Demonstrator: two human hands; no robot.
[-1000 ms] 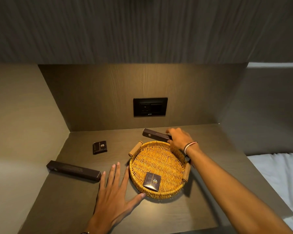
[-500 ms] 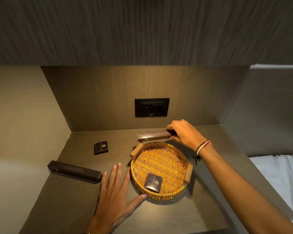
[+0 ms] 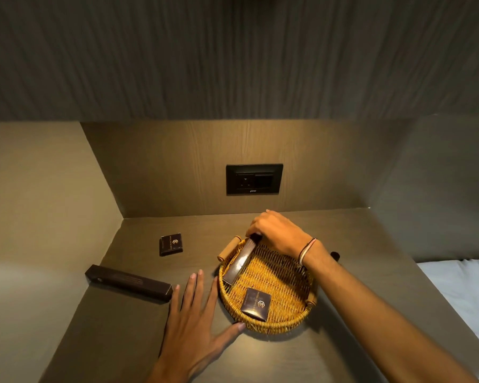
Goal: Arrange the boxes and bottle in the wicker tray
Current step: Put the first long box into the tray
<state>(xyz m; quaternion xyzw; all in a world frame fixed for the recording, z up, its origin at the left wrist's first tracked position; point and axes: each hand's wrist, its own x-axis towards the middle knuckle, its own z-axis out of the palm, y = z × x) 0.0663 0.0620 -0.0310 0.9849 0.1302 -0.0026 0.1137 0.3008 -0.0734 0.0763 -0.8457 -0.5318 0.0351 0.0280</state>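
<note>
A round wicker tray (image 3: 281, 323) with two wooden handles sits on the dark shelf. A small square dark box (image 3: 255, 303) lies inside it near the front rim. My right hand (image 3: 278, 233) is shut on the far end of a long dark box (image 3: 239, 262), which slopes down into the tray's left side. My left hand (image 3: 195, 322) lies flat with fingers spread, thumb touching the tray's front-left rim. Another long dark box (image 3: 127, 282) lies on the shelf at the left. A second small square box (image 3: 171, 244) lies behind it. A dark bottle cap (image 3: 335, 255) peeks out behind my right wrist.
The shelf (image 3: 127, 341) is a niche with walls at the left and back and a cabinet overhead. A black socket plate (image 3: 254, 178) is on the back wall. White bedding (image 3: 465, 294) lies past the right edge.
My right hand lifted the long box from behind the tray, turned it lengthwise and lowered its near end into the tray's left side. My left hand has stayed put.
</note>
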